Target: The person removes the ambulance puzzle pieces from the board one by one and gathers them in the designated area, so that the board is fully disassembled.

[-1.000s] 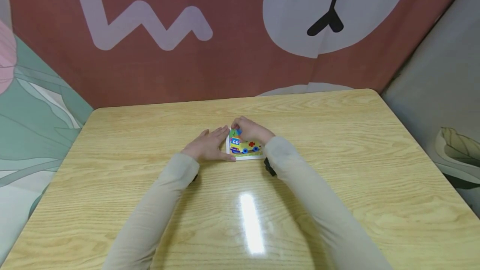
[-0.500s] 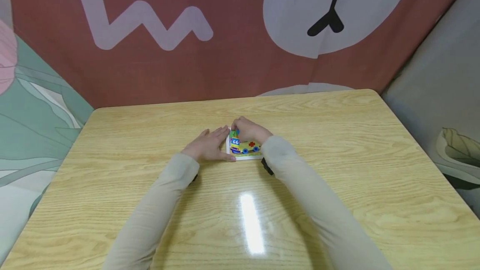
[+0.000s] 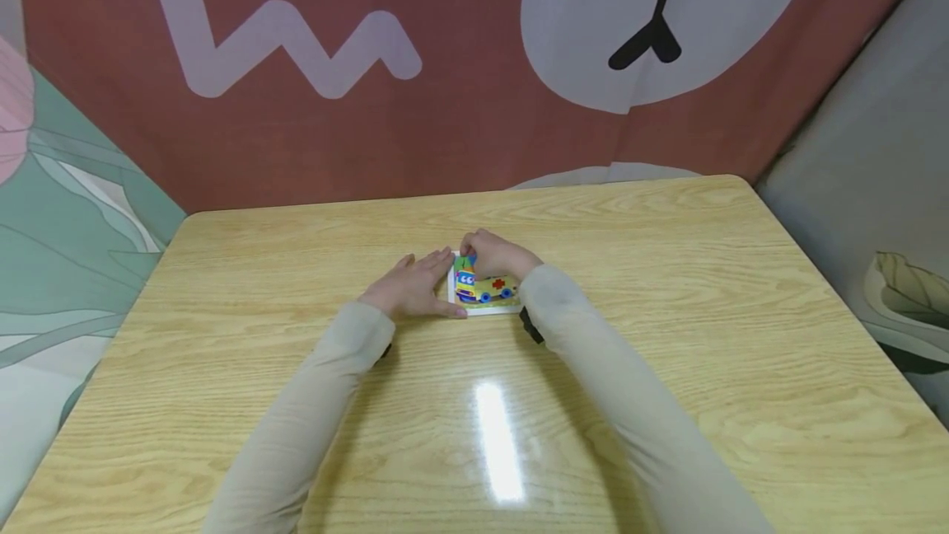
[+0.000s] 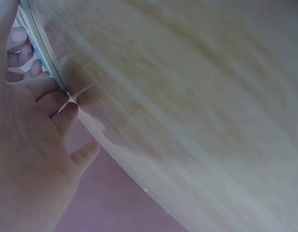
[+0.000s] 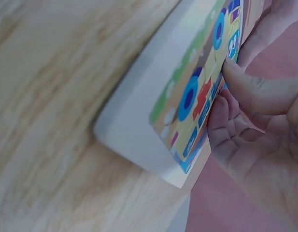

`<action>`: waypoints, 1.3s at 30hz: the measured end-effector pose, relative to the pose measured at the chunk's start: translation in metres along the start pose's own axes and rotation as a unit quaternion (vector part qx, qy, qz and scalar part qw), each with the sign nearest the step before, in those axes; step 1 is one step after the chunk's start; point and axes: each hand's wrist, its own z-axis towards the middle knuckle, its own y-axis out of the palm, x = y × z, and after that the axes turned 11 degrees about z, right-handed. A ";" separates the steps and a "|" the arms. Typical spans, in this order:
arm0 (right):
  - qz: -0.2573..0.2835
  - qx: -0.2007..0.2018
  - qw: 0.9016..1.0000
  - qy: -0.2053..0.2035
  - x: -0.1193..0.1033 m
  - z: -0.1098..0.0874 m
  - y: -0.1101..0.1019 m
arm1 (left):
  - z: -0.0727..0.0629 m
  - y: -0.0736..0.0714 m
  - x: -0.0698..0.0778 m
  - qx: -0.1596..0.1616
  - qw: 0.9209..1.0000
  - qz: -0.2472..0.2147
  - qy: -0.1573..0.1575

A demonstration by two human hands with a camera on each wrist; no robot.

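Observation:
A small white-framed picture puzzle with a cartoon ambulance lies on the wooden table. My left hand rests along its left edge, fingers extended and thumb at the near left corner. In the left wrist view the left hand's fingers lie against the board's side. My right hand is over the upper part of the picture, thumb and fingers curled. In the right wrist view its thumb and index finger pinch at a colourful puzzle piece, whose outline they mostly hide. A red cross and blue wheels show on the ambulance.
The pale wooden table reaches back to a reddish-brown curtain with a cartoon print. A bright light reflection lies on its near part. Grey fabric hangs at the right, leaf-patterned cloth at the left.
The right hand shifts slightly left and then back right over the picture, its fingers staying curled. The left hand and the board hold their place.

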 end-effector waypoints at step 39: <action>0.116 -0.017 0.992 -0.053 0.022 0.003 -0.003 | 0.000 0.000 -0.003 -0.010 1.000 -0.019 -0.001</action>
